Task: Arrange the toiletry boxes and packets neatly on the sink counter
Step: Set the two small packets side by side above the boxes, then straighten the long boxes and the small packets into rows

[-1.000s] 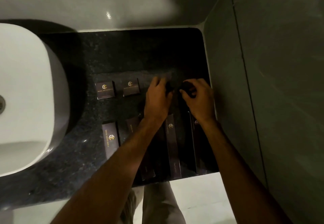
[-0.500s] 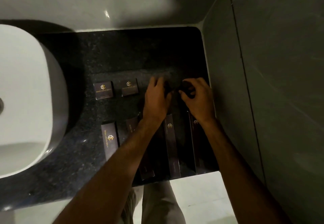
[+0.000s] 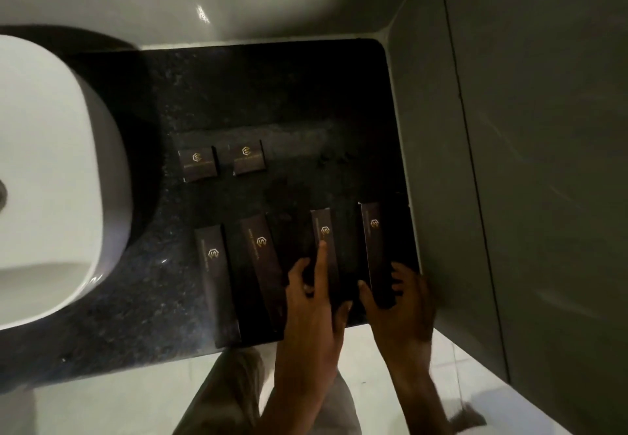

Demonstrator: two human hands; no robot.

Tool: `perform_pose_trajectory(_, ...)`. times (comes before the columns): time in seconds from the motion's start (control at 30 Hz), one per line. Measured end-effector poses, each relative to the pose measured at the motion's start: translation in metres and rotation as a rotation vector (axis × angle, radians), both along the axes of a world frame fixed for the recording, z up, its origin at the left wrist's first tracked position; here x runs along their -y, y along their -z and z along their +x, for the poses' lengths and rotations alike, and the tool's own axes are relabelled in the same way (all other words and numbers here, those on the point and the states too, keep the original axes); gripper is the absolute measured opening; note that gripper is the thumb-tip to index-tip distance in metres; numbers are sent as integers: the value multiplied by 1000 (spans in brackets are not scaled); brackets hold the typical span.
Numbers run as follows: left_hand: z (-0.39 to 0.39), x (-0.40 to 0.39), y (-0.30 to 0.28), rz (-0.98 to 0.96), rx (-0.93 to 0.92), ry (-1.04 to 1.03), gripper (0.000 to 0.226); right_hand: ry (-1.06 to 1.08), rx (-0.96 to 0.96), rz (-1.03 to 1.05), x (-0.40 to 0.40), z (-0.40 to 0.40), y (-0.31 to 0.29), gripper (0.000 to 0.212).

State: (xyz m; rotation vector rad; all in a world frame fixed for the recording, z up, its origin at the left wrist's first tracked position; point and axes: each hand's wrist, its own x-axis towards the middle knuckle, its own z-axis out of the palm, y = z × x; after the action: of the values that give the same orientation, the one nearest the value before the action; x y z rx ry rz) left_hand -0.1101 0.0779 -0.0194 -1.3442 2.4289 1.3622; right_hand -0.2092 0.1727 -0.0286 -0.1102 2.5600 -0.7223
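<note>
Four long dark boxes with gold logos lie side by side near the counter's front edge: one at the left [image 3: 214,281], a tilted second [image 3: 261,261], a third [image 3: 324,227] and a rightmost one [image 3: 373,230]. Two small square boxes [image 3: 198,162] [image 3: 248,159] sit in a row behind them. My left hand [image 3: 312,302] is spread over the third long box, its index finger lying flat along it. My right hand [image 3: 404,302] pinches the near end of the rightmost long box between thumb and fingers. Both hands are motion-blurred.
A white basin [image 3: 51,179] fills the left of the black granite counter [image 3: 255,94]. Grey tiled walls close off the back and the right side [image 3: 509,162]. Two faint small dark items [image 3: 334,159] lie at the back right of the counter. My trouser leg and pale floor show below the counter's edge.
Both hands have pulled back from the back right of the counter to the near ends of the long boxes. The small dark things they were handling stay there.
</note>
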Motion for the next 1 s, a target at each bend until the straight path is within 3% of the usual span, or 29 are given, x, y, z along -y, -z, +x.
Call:
perform_pose_trajectory(0.17, -2, -4, 4, 29, 29, 45, 93, -45, -61, -24, -2, 8, 4, 39)
perform_pose_trajectory(0.73, 2, -4, 11, 12, 58, 47, 94, -70, -91, -73, -4, 17, 5, 36)
perform_pose_trajectory(0.9, 1, -4, 12, 5, 59, 46, 93, -75, -63, -76, -4, 17, 7, 43)
perform_pose_trajectory(1.0, 2, 0, 4, 35, 41, 41, 87, -95, -167, -25, -1, 18, -5, 53)
